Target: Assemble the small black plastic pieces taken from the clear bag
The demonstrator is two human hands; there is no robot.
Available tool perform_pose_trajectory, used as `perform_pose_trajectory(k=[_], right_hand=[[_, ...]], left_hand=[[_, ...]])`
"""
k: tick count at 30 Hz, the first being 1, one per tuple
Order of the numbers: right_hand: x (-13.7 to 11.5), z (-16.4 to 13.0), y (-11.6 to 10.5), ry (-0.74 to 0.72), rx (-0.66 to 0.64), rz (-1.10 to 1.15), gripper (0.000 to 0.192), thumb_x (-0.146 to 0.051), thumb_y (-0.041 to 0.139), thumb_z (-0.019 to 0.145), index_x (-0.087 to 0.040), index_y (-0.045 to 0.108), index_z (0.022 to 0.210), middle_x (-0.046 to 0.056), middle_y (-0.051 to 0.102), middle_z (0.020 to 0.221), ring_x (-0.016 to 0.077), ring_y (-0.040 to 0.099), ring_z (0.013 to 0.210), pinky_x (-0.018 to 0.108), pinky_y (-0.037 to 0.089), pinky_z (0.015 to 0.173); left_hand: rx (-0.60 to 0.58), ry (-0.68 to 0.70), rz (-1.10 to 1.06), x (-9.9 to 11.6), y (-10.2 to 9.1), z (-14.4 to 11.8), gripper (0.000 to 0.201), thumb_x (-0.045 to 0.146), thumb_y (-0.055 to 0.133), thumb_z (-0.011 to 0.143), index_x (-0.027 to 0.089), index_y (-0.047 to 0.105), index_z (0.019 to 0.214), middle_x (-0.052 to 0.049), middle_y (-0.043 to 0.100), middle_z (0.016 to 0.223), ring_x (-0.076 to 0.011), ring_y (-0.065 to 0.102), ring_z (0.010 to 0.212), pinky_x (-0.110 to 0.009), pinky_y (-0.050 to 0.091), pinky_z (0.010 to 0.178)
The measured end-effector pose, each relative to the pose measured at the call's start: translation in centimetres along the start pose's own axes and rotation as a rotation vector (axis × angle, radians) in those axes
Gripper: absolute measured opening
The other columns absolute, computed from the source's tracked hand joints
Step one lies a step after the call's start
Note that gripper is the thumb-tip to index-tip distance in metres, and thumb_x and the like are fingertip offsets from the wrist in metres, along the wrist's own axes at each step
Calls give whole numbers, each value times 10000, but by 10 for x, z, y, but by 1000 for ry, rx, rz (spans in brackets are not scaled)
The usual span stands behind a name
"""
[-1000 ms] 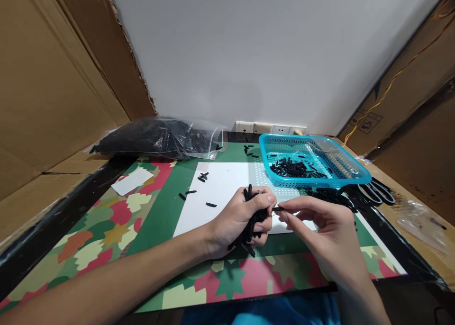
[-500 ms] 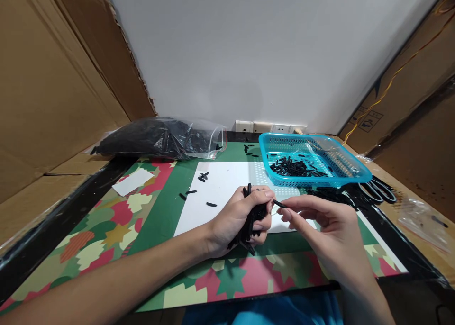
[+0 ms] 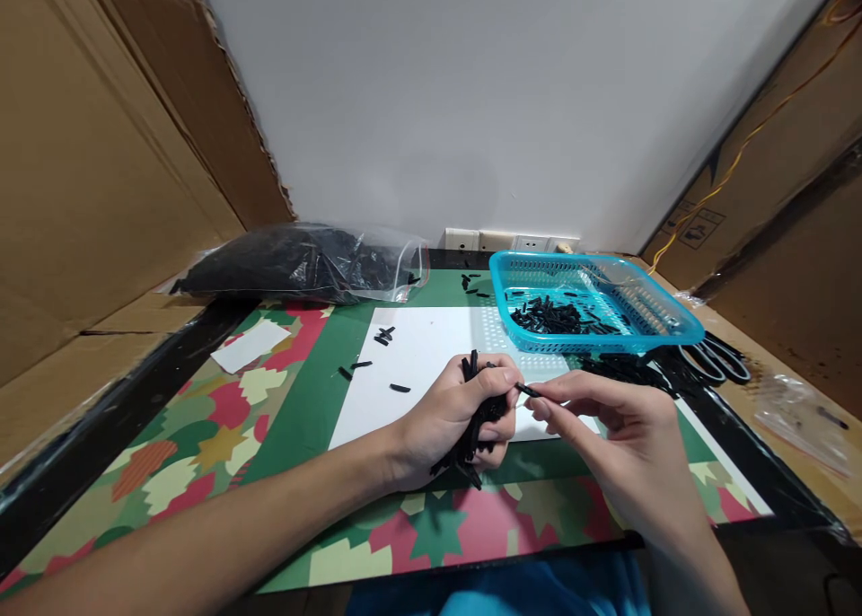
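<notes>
The left hand (image 3: 451, 409) is clenched around a bundle of black strips (image 3: 475, 436). By its thumb tip, the right hand (image 3: 623, 418) pinches one short strip (image 3: 528, 390), long axis sideways between the hands. Farther stands the blue basket (image 3: 606, 342).

From where I stand, the cardboard box (image 3: 774, 207) on the right bears small dark printed marks (image 3: 701, 229) set in square outlines, near its left edge; meaning indistinct. No words, brands or numbers legible.
</notes>
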State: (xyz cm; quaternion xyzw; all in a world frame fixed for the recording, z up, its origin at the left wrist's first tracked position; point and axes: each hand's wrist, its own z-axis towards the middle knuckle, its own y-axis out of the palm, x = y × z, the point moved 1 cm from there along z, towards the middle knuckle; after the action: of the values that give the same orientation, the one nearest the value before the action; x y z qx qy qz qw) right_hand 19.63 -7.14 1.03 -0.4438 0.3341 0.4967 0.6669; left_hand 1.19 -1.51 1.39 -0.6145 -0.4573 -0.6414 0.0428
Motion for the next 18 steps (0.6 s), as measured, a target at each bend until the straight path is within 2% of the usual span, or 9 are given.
perform_pose_trajectory(k=[10, 18], right_hand=[[0, -2, 4, -45, 34, 63, 100, -182, 790, 931, -253, 844, 885, 1, 817, 836, 155, 731, 737, 242, 563, 652], [-2, -3, 10, -34, 68, 61, 102, -186, 788, 931, -252, 866, 921, 35, 830, 857, 207, 746, 751, 310, 559, 662]], left_hand=[[-21, -36, -27, 1, 1, 0, 314, 419, 679, 942, 196, 537, 774, 88, 414, 487, -32, 289, 363, -110, 300, 364], [-6, -51, 0, 0, -1, -1, 317, 434, 619, 972, 200, 517, 784, 92, 394, 491, -37, 293, 353, -117, 276, 359]])
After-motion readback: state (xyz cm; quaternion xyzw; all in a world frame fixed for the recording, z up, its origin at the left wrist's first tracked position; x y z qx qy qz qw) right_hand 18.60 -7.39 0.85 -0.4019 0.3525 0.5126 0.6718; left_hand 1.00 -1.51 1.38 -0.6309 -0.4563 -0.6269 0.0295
